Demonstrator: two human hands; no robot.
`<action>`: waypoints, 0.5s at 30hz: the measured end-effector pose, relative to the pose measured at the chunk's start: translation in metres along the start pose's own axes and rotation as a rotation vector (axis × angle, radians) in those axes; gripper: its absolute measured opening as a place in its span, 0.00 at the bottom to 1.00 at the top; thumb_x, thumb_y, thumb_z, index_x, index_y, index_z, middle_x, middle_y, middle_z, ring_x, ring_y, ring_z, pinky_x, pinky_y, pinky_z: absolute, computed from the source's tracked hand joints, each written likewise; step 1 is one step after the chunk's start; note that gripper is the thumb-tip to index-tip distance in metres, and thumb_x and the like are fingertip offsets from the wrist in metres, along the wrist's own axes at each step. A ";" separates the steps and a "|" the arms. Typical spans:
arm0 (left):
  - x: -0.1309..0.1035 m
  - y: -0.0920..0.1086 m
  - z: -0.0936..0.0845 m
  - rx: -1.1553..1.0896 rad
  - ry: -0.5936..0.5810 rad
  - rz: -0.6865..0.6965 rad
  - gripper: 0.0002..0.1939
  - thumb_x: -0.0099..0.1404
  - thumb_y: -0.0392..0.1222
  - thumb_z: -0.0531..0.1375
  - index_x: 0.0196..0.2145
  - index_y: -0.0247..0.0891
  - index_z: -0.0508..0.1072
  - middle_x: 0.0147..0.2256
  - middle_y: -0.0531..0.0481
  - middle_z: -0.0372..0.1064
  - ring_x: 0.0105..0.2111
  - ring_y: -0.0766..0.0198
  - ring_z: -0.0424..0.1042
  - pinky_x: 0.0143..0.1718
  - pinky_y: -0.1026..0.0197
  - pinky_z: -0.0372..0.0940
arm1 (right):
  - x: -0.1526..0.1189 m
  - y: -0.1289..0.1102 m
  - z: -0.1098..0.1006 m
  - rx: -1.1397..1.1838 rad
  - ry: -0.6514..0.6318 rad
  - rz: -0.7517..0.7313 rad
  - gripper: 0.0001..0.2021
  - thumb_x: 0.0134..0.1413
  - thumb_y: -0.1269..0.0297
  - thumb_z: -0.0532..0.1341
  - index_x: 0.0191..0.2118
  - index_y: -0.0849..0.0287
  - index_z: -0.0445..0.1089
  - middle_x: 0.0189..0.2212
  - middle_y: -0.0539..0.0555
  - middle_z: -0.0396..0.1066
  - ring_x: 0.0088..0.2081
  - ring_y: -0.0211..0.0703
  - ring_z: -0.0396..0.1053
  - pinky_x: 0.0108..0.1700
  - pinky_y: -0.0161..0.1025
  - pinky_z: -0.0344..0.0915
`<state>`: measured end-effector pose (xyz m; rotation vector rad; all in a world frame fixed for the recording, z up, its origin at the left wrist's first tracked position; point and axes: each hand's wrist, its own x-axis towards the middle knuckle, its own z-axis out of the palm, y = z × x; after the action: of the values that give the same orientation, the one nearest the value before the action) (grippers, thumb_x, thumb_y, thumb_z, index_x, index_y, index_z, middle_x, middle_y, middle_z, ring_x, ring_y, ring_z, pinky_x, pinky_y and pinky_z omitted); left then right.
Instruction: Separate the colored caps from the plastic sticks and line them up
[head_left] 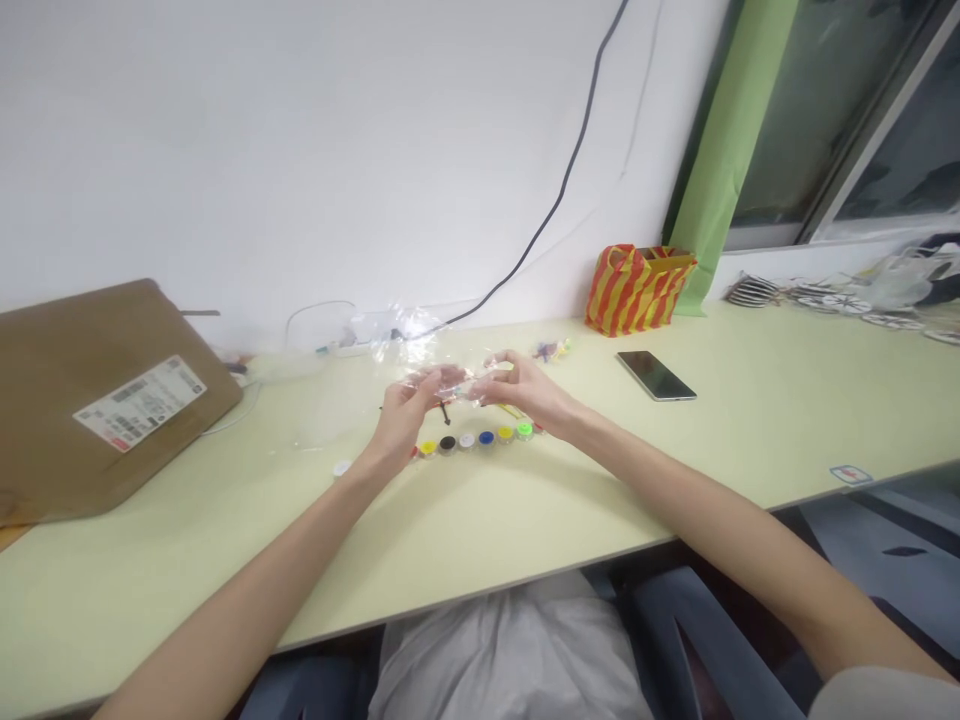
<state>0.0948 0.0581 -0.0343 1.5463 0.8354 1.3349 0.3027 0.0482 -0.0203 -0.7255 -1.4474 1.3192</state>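
Note:
Both hands are raised over the table around a crinkled clear plastic bag (pixel 412 335). My left hand (pixel 411 405) has its fingers closed on the bag's left part. On the other side, my right hand (pixel 517 385) pinches the clear plastic between thumb and fingers. Whether anything lies inside the plastic is hard to make out. Below the hands, a row of small round coloured pieces (pixel 487 438) crosses the table. A small black pointed piece (pixel 445 412) and thin yellow pieces (pixel 512 410) show behind that row. A white round piece (pixel 342 467) lies beside my left wrist.
A cardboard box (pixel 45 400) stands at left. At the back right are a red-and-yellow striped bag (pixel 637 290) and a phone (pixel 656 376). Small colourful pieces (pixel 553 350) lie beyond my right hand. A black cable (pixel 559 200) hangs along the wall.

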 end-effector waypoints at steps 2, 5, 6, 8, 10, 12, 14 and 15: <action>0.002 -0.001 -0.005 0.005 0.010 -0.006 0.23 0.67 0.58 0.64 0.46 0.35 0.81 0.50 0.36 0.78 0.55 0.45 0.75 0.57 0.47 0.68 | 0.002 -0.002 -0.003 -0.019 0.035 -0.003 0.18 0.52 0.56 0.71 0.43 0.56 0.67 0.33 0.53 0.79 0.38 0.44 0.77 0.48 0.45 0.70; 0.002 -0.001 -0.007 0.019 -0.023 -0.010 0.21 0.67 0.57 0.64 0.44 0.34 0.81 0.48 0.37 0.79 0.53 0.46 0.76 0.56 0.47 0.68 | 0.007 -0.001 -0.013 -0.093 0.099 -0.025 0.14 0.55 0.53 0.66 0.32 0.59 0.71 0.30 0.55 0.77 0.35 0.42 0.75 0.48 0.43 0.70; 0.001 -0.001 -0.006 0.021 -0.037 -0.010 0.21 0.67 0.56 0.64 0.44 0.34 0.81 0.47 0.37 0.79 0.52 0.47 0.77 0.56 0.47 0.68 | 0.009 0.000 -0.016 -0.115 0.121 -0.030 0.14 0.56 0.53 0.65 0.28 0.59 0.71 0.29 0.55 0.77 0.34 0.41 0.74 0.47 0.42 0.69; -0.001 0.001 -0.003 0.023 -0.057 -0.012 0.21 0.67 0.56 0.64 0.45 0.34 0.81 0.47 0.37 0.80 0.51 0.48 0.77 0.57 0.47 0.68 | 0.011 0.003 -0.021 -0.142 0.168 -0.026 0.14 0.56 0.55 0.64 0.26 0.59 0.71 0.28 0.54 0.76 0.33 0.40 0.73 0.45 0.40 0.69; -0.002 0.003 0.000 0.030 -0.063 -0.012 0.22 0.67 0.57 0.65 0.45 0.34 0.81 0.47 0.37 0.80 0.49 0.48 0.78 0.57 0.47 0.69 | 0.011 0.005 -0.024 -0.150 0.194 -0.014 0.13 0.56 0.56 0.63 0.26 0.59 0.73 0.28 0.53 0.76 0.34 0.40 0.72 0.43 0.39 0.68; -0.002 0.003 0.001 0.029 -0.051 -0.012 0.23 0.66 0.57 0.65 0.46 0.34 0.81 0.47 0.37 0.79 0.49 0.48 0.78 0.55 0.47 0.69 | 0.010 0.005 -0.023 -0.166 0.189 -0.015 0.13 0.55 0.57 0.64 0.26 0.59 0.74 0.28 0.54 0.76 0.35 0.41 0.72 0.43 0.39 0.67; 0.001 0.004 -0.001 0.014 -0.017 0.008 0.22 0.66 0.57 0.65 0.45 0.34 0.81 0.46 0.37 0.80 0.48 0.48 0.79 0.53 0.49 0.71 | 0.010 0.004 -0.022 -0.197 0.167 -0.018 0.13 0.55 0.56 0.64 0.27 0.60 0.76 0.30 0.55 0.77 0.38 0.43 0.73 0.43 0.39 0.67; 0.004 0.006 -0.005 0.002 0.010 0.032 0.21 0.65 0.56 0.66 0.44 0.34 0.81 0.45 0.37 0.80 0.47 0.49 0.79 0.51 0.50 0.71 | 0.010 0.004 -0.022 -0.218 0.157 -0.018 0.13 0.56 0.56 0.63 0.29 0.60 0.77 0.32 0.56 0.78 0.39 0.44 0.73 0.43 0.39 0.67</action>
<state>0.0903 0.0610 -0.0275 1.5615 0.8215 1.3663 0.3192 0.0657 -0.0234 -0.9354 -1.4796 1.0757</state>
